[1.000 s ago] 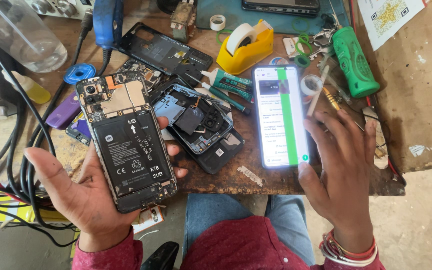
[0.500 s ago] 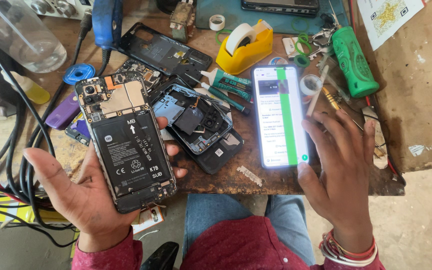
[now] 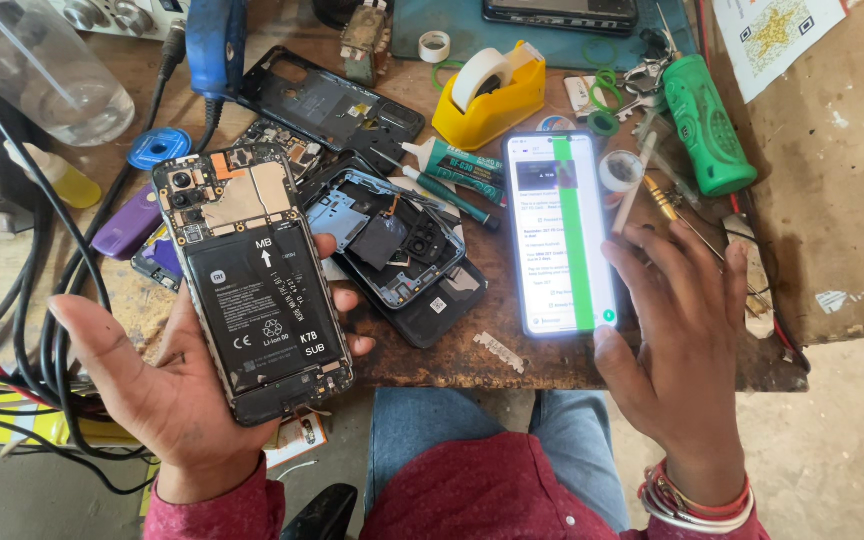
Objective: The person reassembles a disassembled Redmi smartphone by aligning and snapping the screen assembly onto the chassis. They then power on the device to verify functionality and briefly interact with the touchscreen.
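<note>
The left hand [image 3: 167,385] lies palm-up, fingers curled loosely around 1 opened phone [image 3: 252,280] with its battery showing, held over the bench's [image 3: 432,350] near edge. The right hand [image 3: 677,340] rests flat, fingers spread, thumb touching the lower corner of 1 lit phone [image 3: 562,230] on the bench. Between them lie 2 stripped phone shells [image 3: 402,250]. 1 yellow dispenser [image 3: 492,95] holds 1 tape roll.

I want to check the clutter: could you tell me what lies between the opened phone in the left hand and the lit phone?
In the head view, a dismantled phone frame on a black back cover.
</note>
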Tool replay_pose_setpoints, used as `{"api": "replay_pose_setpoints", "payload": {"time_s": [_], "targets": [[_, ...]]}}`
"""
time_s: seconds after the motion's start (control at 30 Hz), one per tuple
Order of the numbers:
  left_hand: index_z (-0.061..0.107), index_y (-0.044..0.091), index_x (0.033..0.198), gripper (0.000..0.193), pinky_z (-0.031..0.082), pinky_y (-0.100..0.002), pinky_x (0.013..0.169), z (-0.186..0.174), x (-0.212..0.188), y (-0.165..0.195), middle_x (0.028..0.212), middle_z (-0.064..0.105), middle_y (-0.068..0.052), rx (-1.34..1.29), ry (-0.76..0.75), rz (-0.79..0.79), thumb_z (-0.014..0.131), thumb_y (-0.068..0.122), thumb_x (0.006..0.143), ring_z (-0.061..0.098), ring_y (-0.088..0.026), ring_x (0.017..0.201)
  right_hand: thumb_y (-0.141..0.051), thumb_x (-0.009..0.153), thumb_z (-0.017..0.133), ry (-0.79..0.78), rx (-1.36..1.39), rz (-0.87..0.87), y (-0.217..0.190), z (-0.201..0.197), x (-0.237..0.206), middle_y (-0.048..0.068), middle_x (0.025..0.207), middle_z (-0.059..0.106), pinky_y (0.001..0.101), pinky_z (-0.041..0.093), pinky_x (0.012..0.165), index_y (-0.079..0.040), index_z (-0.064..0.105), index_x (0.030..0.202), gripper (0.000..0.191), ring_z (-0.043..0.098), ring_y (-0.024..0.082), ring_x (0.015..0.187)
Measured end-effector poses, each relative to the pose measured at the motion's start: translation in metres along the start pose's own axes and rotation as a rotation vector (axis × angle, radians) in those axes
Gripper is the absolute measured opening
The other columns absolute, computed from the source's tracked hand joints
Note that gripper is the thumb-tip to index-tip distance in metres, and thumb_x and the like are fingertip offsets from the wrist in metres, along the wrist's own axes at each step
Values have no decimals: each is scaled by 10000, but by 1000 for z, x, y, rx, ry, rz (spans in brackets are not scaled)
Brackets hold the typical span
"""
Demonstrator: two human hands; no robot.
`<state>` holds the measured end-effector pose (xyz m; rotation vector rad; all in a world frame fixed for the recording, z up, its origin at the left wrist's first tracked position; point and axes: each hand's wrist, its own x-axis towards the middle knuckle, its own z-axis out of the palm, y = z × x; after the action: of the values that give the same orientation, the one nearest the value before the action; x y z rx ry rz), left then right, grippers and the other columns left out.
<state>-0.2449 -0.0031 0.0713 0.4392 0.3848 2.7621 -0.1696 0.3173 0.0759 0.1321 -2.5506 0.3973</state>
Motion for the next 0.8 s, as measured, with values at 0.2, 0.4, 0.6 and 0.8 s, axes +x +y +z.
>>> {"api": "replay_pose_setpoints", "payload": {"time_s": [0.2,0.4,0.6,0.8], "targets": [[315,-140,1589,1180,552,-731,926,0,1,-1,1478,457,-419,-12,-4,-5,320,827,912,632,-558,1175,-306,865,550,-23,2,2,-3,-3,0,131,1462,535,601,106,1298,-157,623,1370,531,400,402,1470],[313,-148,1595,1190,551,-733,931,0,0,0,1486,450,-426,-24,-3,-4,322,830,917,629,-562,1183,-294,857,563,-33,-13,-20,-3,-4,1,120,1451,541,606,108,1292,-196,648,1346,505,403,403,1465],[313,-158,1573,1194,546,-740,926,-1,0,0,1486,439,-440,-24,2,-4,325,833,907,623,-573,1180,-307,868,544,-29,19,-8,-3,-3,0,118,1464,539,598,96,1300,-177,631,1359,516,404,399,1471],[324,-164,1572,1193,547,-742,928,0,-1,0,1483,439,-446,-40,-5,1,316,829,910,621,-578,1183,-370,921,523,-21,18,-5,-1,-3,0,135,1461,533,599,89,1301,-125,598,1384,530,397,408,1475]]}}
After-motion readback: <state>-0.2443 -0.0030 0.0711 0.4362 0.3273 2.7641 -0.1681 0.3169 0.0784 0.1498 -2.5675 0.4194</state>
